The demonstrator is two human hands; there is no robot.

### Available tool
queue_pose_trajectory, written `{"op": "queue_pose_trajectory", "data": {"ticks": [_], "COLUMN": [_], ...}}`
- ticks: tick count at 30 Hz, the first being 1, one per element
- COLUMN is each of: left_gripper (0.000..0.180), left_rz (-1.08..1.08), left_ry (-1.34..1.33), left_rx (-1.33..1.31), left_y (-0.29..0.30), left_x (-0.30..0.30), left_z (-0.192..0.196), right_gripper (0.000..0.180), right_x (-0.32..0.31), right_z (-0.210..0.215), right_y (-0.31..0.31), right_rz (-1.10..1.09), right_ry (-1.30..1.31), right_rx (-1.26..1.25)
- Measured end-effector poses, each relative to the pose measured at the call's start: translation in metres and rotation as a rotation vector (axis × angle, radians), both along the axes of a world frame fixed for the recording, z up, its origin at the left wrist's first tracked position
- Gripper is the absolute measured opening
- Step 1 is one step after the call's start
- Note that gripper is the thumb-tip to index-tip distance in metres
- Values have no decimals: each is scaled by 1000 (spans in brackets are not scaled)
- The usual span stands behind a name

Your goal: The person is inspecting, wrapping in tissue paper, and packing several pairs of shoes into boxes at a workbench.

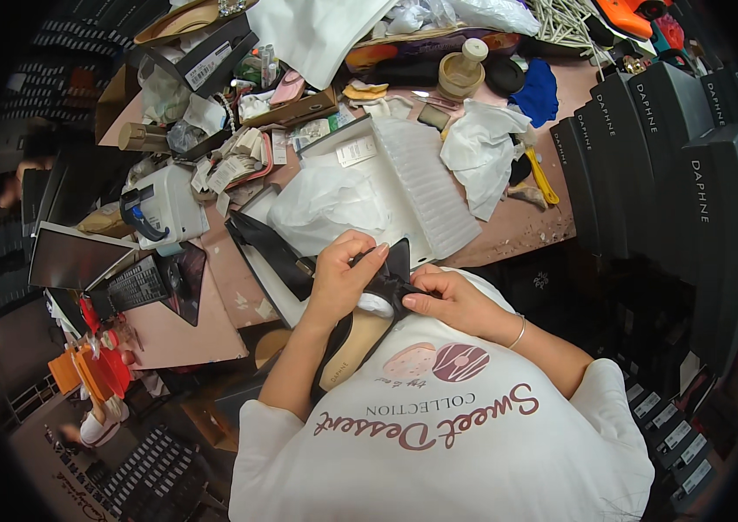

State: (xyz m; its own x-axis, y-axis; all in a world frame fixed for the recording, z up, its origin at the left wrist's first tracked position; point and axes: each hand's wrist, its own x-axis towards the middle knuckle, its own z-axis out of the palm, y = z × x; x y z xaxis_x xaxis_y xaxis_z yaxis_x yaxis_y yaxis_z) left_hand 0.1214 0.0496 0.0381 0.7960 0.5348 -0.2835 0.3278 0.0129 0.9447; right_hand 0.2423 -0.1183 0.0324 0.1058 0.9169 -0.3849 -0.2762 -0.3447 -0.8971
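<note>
A black shoe (353, 350) with a beige insole rests close against my shirt, its toe pointing up and away from me. White stuffing (375, 304) shows inside its front. My left hand (345, 270) pinches dark material on the upper between thumb and fingers. From the other side my right hand (449, 297) grips the same dark, bow-like part. Just beyond them lies an open shoebox (286, 300) with white tissue paper (330, 202) and a ribbed white foam sheet (426, 178). Another black shoe (271, 254) sits at the box's left side, partly hidden.
Tall stacks of dark shoeboxes (717, 235) stand at the right. A monitor (77, 257), keyboard (136, 283) and white label printer (162, 209) are at the left. Crumpled paper (484, 157), a yellow-handled tool (541, 177) and a glue jar (461, 71) crowd the pink table. Another person (101, 422) is at the far left.
</note>
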Motion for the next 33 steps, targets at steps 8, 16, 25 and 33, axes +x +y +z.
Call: {"op": "queue_pose_trajectory", "data": {"ticks": [8, 16, 25, 33], "left_gripper": [20, 98, 128, 63], "left_rz": [36, -86, 113, 247], "left_ry": [41, -52, -346, -296], "left_rx": [-34, 67, -405, -823], "left_y": [3, 7, -3, -6], "left_x": [0, -19, -44, -113], "left_z": [-8, 16, 12, -41], "right_gripper": [32, 42, 28, 18], "right_x": [2, 24, -5, 15], "right_z": [-7, -22, -13, -36], "right_y": [6, -3, 45, 103], "right_rz": [56, -179, -67, -164], "right_ry": [-84, 406, 278, 139], "right_rx": [-54, -22, -72, -44]}}
